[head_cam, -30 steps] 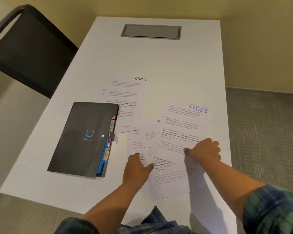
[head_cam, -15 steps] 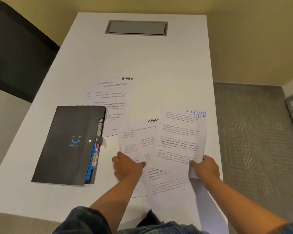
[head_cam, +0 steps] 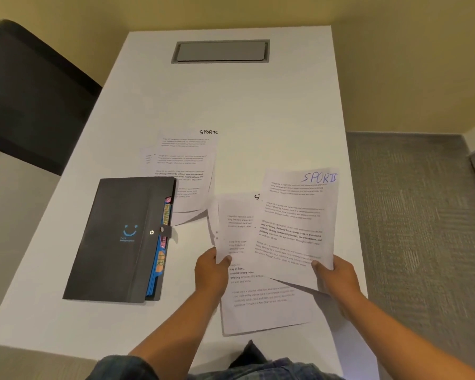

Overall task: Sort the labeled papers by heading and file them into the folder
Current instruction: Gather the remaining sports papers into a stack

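Note:
My right hand (head_cam: pixel 337 278) grips the lower right corner of a sheet headed SPORTS in blue ink (head_cam: pixel 294 223) and holds it lifted off the table. My left hand (head_cam: pixel 211 272) pinches the lower left corner of a second sheet (head_cam: pixel 233 223), partly hidden behind the first. Another printed sheet (head_cam: pixel 261 308) lies flat beneath both. A small stack with SPORTS in black on top (head_cam: pixel 184 165) rests further back. The black folder (head_cam: pixel 115 239), closed with a snap tab and showing coloured divider tabs at its right edge, lies to the left of my hands.
The white table (head_cam: pixel 231 100) has a grey cable hatch (head_cam: pixel 221 52) at its far end. A black chair (head_cam: pixel 30 91) stands at the left. Grey carpet (head_cam: pixel 412 215) borders the table's right edge, close to my right hand.
Both hands have closed on sheets and raised them off the table; a second ago they were pressing flat on the pile. The blue SPORTS sheet now tilts upward.

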